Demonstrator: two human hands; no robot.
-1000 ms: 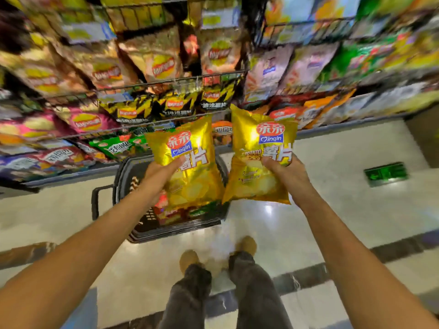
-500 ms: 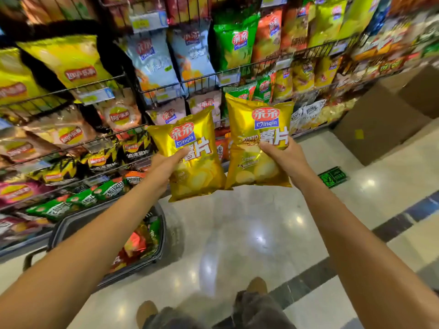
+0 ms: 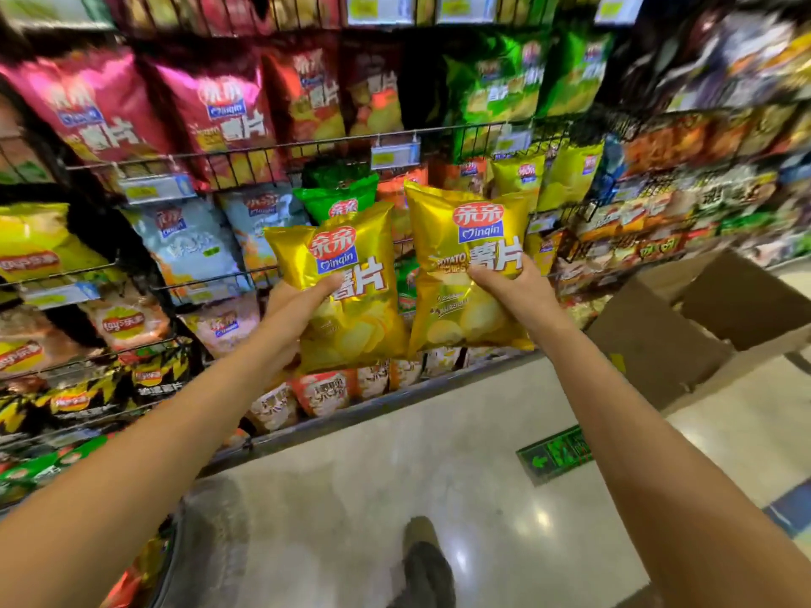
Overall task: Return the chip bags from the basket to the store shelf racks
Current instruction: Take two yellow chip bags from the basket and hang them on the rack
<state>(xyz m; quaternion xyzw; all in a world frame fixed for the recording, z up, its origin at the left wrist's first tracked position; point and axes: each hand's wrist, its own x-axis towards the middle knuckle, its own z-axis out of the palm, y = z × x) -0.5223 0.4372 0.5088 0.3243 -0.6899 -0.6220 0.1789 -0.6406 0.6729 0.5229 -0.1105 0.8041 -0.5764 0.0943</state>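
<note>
We see left grip (image 3: 295, 312) holding a yellow chip bag (image 3: 351, 331), thumb across its front; right grip (image 3: 514, 296) holding a second yellow chip bag (image 3: 456, 265) just beside it, lower edges touching; both upright in front of the wire shelf racks (image 3: 263, 152); open cardboard box (image 3: 658, 344) on floor (image 3: 395, 467), right

The left bag (image 3: 351, 300) and right bag (image 3: 461, 274) are now raised close before the shelf racks (image 3: 263, 152); the basket (image 3: 170, 561) sits nearly out of view, lower left.
</note>
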